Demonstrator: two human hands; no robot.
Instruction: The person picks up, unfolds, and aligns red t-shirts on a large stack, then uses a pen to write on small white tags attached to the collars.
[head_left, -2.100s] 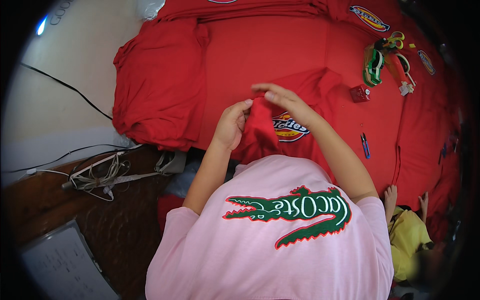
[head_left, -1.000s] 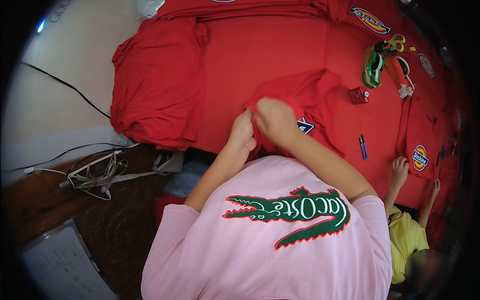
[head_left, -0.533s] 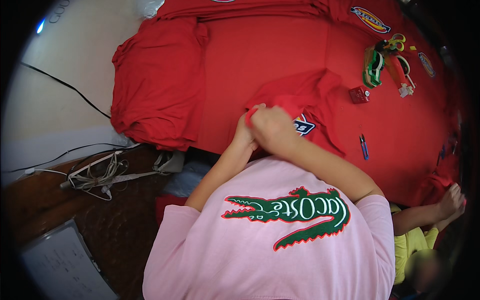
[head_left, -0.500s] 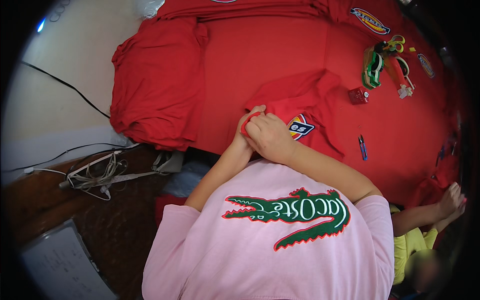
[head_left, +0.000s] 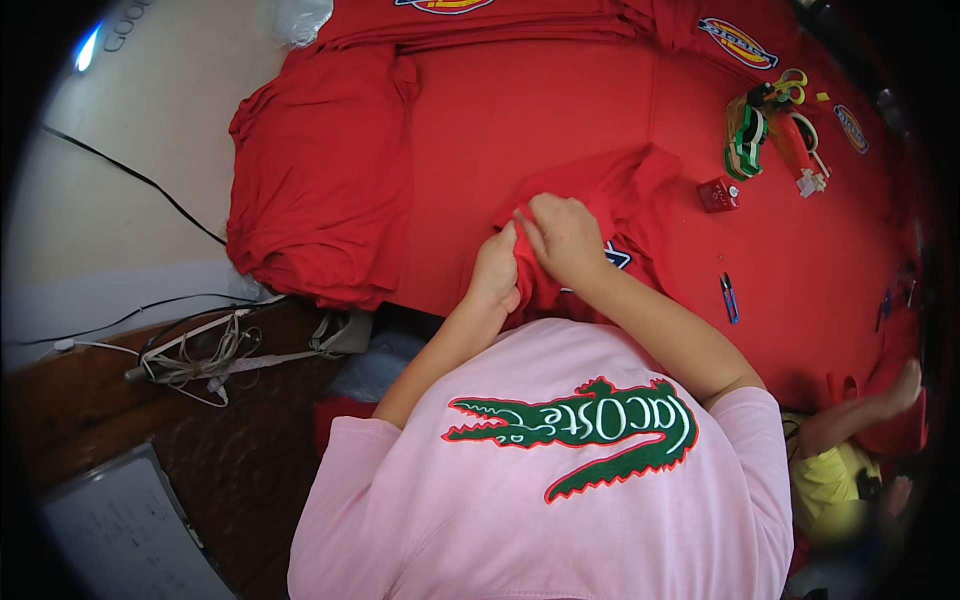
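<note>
A: Where does the red garment [head_left: 642, 212] lie before you?
B: At the centre of the frame, rumpled, its near part running down against your pink shirt [head_left: 580, 550]. A patch [head_left: 618, 257] with dark blue and white parts shows beside your right wrist.

A: And your grip?
B: Your left hand [head_left: 493, 270] is clamped on the garment's edge, thumb uppermost. Your right hand [head_left: 565, 240] is bent over the cloth just beside it; whether its fingers close on the fabric, one cannot tell.

A: What lies right of your hands?
B: Blue-handled snips [head_left: 731, 298], right of centre, on the red work surface [head_left: 530, 110]. Above them you have a small red box [head_left: 718, 195]; towards the upper right, a green tape dispenser [head_left: 743, 145], a red tape dispenser [head_left: 793, 150] and yellow-handled scissors [head_left: 792, 88], close together.

A: And further out?
B: A red cloth pile [head_left: 322, 180] at upper left; folded red garments [head_left: 540, 22] along the top edge; tangled cables [head_left: 205, 355] at left; a pale board [head_left: 140, 525] at lower left. At lower right, well apart from your hands, is a co-worker in yellow [head_left: 832, 480], one forearm raised.
</note>
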